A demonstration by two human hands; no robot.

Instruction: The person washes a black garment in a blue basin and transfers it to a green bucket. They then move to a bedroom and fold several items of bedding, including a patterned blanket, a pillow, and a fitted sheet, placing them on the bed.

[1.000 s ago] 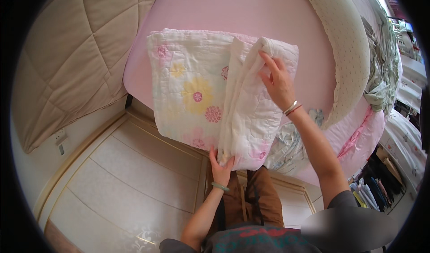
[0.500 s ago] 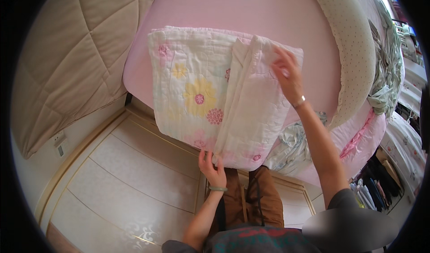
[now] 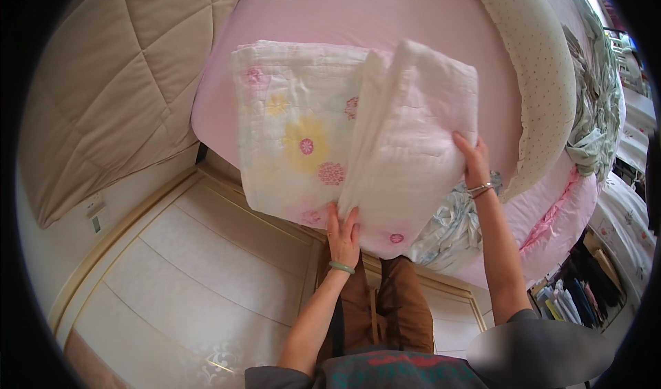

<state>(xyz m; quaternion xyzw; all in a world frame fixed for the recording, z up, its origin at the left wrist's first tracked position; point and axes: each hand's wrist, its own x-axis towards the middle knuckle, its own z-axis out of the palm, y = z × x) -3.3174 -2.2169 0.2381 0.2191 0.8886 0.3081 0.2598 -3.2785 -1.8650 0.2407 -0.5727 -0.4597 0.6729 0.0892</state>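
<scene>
A white quilt (image 3: 289, 175) with yellow and pink flowers lies on the pink bed, its right part folded over toward the left in a raised, pale layer (image 3: 420, 134). My right hand (image 3: 476, 163) grips the right edge of that layer, thumb on top and the other fingers hidden beneath. At the near edge, by the fold, my left hand (image 3: 342, 239) rests against the quilt with its fingers stretched and apart.
The pink bed sheet (image 3: 330, 10) spreads behind the quilt. A curved, dotted cream cushion (image 3: 540, 93) borders it on the right, with crumpled grey-green cloth (image 3: 589, 141) beyond. Another rumpled cloth (image 3: 447, 224) lies near my right forearm. A beige padded headboard (image 3: 124, 79) rises at the left.
My right hand has come down from the quilt's top to its right edge and taken hold there. The folded layer has lifted and shifted. My left hand moved slightly right and up.
</scene>
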